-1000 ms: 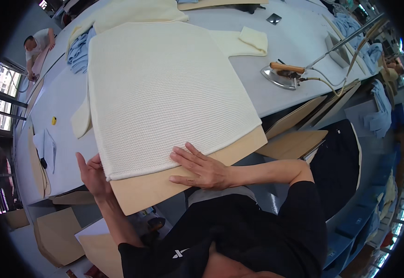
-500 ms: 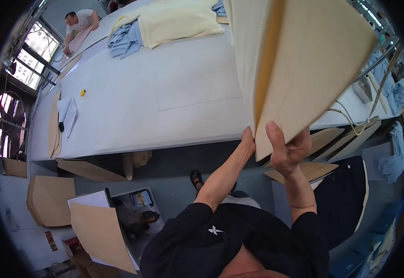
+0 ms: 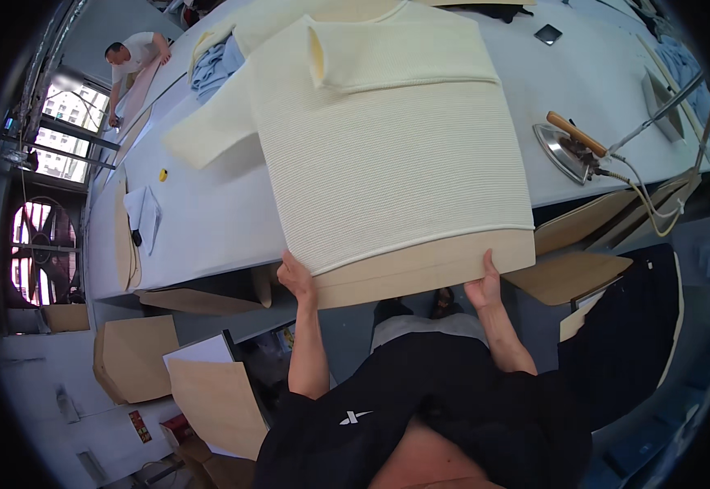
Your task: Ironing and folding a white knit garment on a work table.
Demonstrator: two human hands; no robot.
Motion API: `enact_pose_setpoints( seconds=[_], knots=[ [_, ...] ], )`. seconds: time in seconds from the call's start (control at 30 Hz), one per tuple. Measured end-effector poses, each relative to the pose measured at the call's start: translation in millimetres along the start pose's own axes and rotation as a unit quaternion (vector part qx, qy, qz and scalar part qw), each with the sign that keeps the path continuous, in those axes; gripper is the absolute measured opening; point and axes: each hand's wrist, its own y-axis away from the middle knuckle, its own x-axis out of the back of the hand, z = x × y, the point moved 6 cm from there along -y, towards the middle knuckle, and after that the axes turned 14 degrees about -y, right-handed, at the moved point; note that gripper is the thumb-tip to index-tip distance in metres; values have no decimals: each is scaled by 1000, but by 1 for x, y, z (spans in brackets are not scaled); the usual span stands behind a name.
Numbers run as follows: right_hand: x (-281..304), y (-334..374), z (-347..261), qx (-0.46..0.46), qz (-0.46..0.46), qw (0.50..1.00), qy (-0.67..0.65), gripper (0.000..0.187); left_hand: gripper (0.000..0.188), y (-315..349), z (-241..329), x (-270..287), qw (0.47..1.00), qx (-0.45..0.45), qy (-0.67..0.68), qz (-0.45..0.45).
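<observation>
A cream knit sweater point(image 3: 396, 163) lies over the white worktable with a flat tan board point(image 3: 428, 265) inside its body. The board's lower end sticks out past the ribbed hem toward me. My left hand point(image 3: 298, 279) grips the left corner of the board beside the hem. At the right part of the board's near edge, my right hand point(image 3: 484, 284) holds on with its thumb on top. One sleeve spreads out to the left; the other is folded across the upper body of the sweater.
An iron point(image 3: 567, 151) with a wooden handle and a hose rests on the right of the table point(image 3: 208, 204). Light blue garments point(image 3: 218, 69) are piled at the far left. Tan boards point(image 3: 571, 277) and dark cloth point(image 3: 624, 342) are below right. Another person point(image 3: 135, 61) works far left.
The board and sweater have come down from a raised, edge-on tilt to lie face up on the table. My hands have moved apart to the board's two near corners.
</observation>
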Motion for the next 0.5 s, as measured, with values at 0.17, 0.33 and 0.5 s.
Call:
enact_pose_setpoints(
  seconds=[0.17,0.33,0.5],
  knots=[
    [3,6,7,35,81,972,217,56,59,-31,-39,-33,994,34,25,-104],
    [-36,60,-36,-155,217,699,664,46,43,-125,-32,0,973,-77,-126,-175],
    [-204,-66,21,228,70,659,714,29,56,-295,4,4,825,-379,-384,170]
  ],
)
